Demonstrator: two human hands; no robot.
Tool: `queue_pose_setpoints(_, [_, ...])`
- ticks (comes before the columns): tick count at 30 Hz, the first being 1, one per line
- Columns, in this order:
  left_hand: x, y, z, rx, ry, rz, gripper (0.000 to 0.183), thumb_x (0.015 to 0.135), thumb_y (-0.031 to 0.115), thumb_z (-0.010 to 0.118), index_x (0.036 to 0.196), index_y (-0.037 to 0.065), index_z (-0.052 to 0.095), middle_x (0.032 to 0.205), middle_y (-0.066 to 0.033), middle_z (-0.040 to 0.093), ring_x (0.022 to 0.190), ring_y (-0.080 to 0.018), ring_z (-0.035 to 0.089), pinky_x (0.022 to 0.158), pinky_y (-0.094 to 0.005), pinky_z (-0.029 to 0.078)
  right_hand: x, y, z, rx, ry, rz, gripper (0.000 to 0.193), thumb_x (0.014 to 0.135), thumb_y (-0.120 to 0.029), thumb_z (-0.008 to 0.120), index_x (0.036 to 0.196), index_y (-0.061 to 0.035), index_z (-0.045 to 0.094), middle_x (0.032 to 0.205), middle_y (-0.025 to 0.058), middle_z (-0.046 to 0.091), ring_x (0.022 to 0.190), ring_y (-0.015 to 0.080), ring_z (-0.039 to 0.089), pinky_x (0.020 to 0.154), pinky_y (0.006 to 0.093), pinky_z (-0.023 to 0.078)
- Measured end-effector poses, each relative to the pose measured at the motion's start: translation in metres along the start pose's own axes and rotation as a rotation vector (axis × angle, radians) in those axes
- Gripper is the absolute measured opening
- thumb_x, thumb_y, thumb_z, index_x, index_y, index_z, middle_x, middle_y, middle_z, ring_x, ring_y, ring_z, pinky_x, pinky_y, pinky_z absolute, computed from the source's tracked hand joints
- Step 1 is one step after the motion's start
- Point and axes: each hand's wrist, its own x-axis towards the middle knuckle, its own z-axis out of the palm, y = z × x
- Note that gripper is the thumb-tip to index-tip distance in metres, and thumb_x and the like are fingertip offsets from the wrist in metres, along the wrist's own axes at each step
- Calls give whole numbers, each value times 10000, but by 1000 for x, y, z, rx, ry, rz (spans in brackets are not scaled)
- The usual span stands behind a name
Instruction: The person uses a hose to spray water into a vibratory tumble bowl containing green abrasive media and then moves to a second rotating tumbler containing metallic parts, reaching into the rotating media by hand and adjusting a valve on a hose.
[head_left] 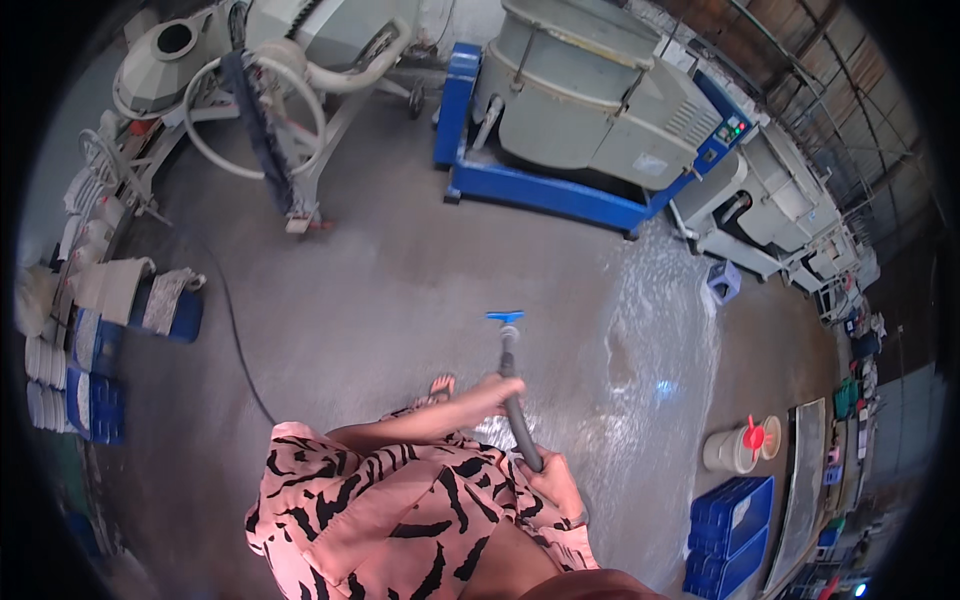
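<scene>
Both my hands grip a dark wand point(522, 428) that looks like a vacuum tube, slanting away from me across the wet floor. At its far end is a grey neck with a flat blue head point(505, 316) on the floor. My left hand point(492, 392) is closed round the middle of the wand. Lower down and to the right, my right hand point(552, 482) is wrapped round the near end. A thin dark hose or cable point(236, 320) trails over the floor on my left.
Foamy water point(660, 310) covers the floor to the right. A large grey machine on a blue frame point(550, 195) stands ahead, with a wheeled machine point(255, 120) at left. Blue crates point(730, 530) and a white bucket point(728, 452) are at right; more bins point(95, 405) line the left.
</scene>
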Motion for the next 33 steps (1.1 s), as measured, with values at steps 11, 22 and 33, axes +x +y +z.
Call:
queue_pose_setpoints(11, [208,199,18,782,-288,231,623,819,420,600,1108,-72,351,922,-124,484,855,-186,507,746,-316,452,252,-57,-127,673,362,78,169,818,-152,641,764,-25,545,487,-32,446,365,43,377,321,220,241])
queue_pose_setpoints(22, [395,442,-105,1089,245,263,384,917,370,444,997,27,597,987,-169,637,973,-274,596,814,-347,454,543,-75,-255,1152,670,78,90,845,-72,565,910,-58,505,471,-66,331,334,40,262,309,213,202])
queue_pose_setpoints(33, [545,559,-322,110,818,490,322,888,325,534,1042,42,549,993,-72,615,892,-153,564,776,-305,452,779,-50,-321,1240,684,363,83,821,-71,571,801,-113,503,459,-71,317,327,42,263,310,224,199])
